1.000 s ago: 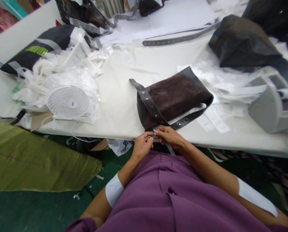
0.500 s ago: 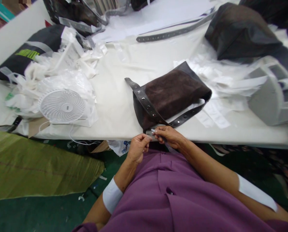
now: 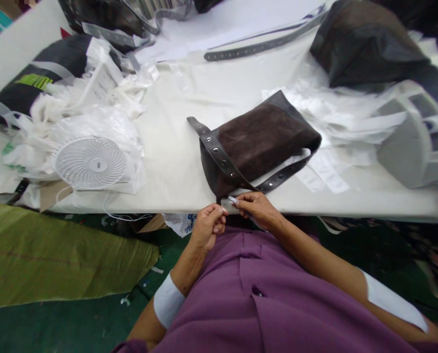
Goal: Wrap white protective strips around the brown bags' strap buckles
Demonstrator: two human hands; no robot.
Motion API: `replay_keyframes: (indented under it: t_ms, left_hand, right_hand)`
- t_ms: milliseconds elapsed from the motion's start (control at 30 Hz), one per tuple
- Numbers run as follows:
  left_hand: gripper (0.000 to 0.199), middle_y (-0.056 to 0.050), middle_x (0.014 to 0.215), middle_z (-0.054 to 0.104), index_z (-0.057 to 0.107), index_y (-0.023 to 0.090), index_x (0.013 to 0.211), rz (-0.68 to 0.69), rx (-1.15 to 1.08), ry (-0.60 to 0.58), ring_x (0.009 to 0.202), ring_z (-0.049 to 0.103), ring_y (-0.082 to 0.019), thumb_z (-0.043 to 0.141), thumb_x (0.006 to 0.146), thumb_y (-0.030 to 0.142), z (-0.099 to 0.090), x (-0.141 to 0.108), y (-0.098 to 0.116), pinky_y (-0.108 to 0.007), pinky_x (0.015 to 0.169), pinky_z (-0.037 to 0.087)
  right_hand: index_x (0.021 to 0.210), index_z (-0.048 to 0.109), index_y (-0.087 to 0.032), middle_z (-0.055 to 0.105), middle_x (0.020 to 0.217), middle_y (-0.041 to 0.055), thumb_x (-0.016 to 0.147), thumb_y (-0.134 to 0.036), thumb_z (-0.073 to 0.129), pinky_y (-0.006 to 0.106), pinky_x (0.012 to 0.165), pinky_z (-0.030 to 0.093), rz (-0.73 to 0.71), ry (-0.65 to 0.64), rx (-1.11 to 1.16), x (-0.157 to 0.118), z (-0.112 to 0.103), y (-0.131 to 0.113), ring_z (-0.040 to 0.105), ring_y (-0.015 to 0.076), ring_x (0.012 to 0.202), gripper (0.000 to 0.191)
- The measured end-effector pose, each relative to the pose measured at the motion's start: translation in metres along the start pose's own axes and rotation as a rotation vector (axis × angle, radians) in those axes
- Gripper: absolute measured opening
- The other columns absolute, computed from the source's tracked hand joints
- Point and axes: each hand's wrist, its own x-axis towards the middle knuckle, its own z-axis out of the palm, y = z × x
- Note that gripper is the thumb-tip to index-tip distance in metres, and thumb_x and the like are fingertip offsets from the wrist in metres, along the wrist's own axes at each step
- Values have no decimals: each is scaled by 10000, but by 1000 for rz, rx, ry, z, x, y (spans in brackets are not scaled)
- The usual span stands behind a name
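A dark brown suede bag (image 3: 259, 144) lies flat on the white-covered table (image 3: 175, 162), close to its front edge. Its dark leather strap (image 3: 219, 154), punched with metal eyelets, crosses the bag's left side and runs off to the right. My right hand (image 3: 257, 208) pinches a small white strip or tag (image 3: 231, 201) by the bag's lower corner. My left hand (image 3: 208, 226) sits just left of it, fingers curled together, at the table edge. It shows nothing held.
White plastic wrap and a white fan head (image 3: 90, 163) lie to the left. A grey moulded form (image 3: 406, 142) and a black bag (image 3: 366, 44) stand to the right. A loose grey strap (image 3: 263, 46) crosses the far table. A green woven sack (image 3: 57, 255) lies on the floor.
My left hand has drawn back from the strip, leftward and toward me, and its fingers have curled. My right hand keeps its pinch. The whole scene has shifted slightly left in view.
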Motion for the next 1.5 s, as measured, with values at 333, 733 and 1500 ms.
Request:
replay_keyframes:
  t_ms: [333, 733, 1500]
  left_hand:
    - [192, 22, 465, 513, 629, 117, 677, 177, 172, 72, 322, 260, -10, 661, 698, 304, 23, 8, 16, -174, 354, 155]
    - [344, 14, 440, 520, 681, 162, 774, 353, 937, 64, 462, 495, -127, 437, 873, 383, 27, 30, 5, -235, 540, 376]
    - [362, 64, 524, 499, 553, 140, 1068, -62, -60, 167, 328, 244, -26, 630, 747, 289, 5, -21, -33, -176, 377, 167]
  right_hand:
    - [703, 708, -195, 647, 698, 28, 760, -186, 586, 263, 652, 367, -501, 179, -570, -5, -3, 2, 560, 152, 672, 135]
    - [825, 684, -164, 578, 764, 73, 856, -202, 495, 282, 696, 391, -587, 202, -909, -15, -7, 17, 537, 181, 730, 195]
    - [743, 608, -140, 386, 441, -64, 664, -185, 546, 193, 368, 224, 84, -10, -96, -9, -7, 0, 313, 58, 371, 110]
